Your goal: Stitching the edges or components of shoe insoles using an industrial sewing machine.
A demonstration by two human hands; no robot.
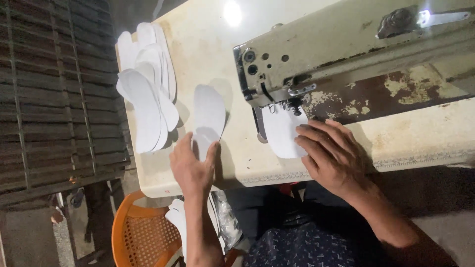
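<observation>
Head view is showing a sewing step in hand: the right hand (332,155), fingers spread flat, is pressing a white sole piece (283,132) under the machine (346,54) needle. The left hand (190,165) is pinching another piece (209,116) at its lower end, thumb against fingers, on the desk (208,44). Feeding probably calls for steady, even guiding along the curved edge. Pieces are looking thin, flat, rounded; a stack (146,94) is lying left; machine paint is chipped, rusty.
</observation>
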